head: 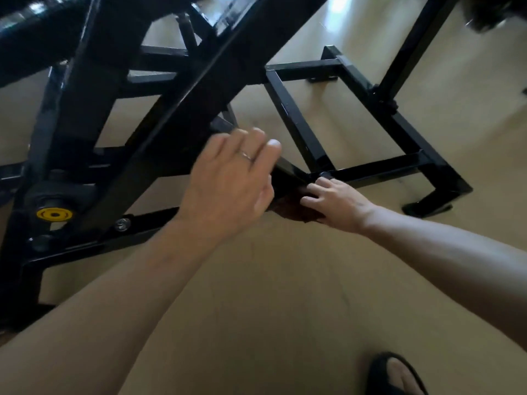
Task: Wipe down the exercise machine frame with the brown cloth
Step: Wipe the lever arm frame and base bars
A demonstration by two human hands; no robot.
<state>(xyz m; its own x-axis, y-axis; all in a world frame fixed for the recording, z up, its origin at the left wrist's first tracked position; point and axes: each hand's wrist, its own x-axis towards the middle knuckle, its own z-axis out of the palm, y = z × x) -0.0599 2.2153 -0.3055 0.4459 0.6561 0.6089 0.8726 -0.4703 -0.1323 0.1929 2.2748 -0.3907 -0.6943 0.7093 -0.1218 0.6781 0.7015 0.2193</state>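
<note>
The black exercise machine frame fills the upper half of the view, with thick diagonal beams and low floor bars. My right hand presses the brown cloth against a low bar near a joint of the frame. Only a dark reddish-brown patch of the cloth shows beneath the fingers. My left hand hovers just left of the cloth with fingers spread and a ring on one finger; it holds nothing and hides part of the bar behind it.
Tan flooring lies below the frame. A yellow round cap and a bolt sit on the left lower frame. A black foot pad rests on the floor at right. My sandalled foot shows at the bottom edge.
</note>
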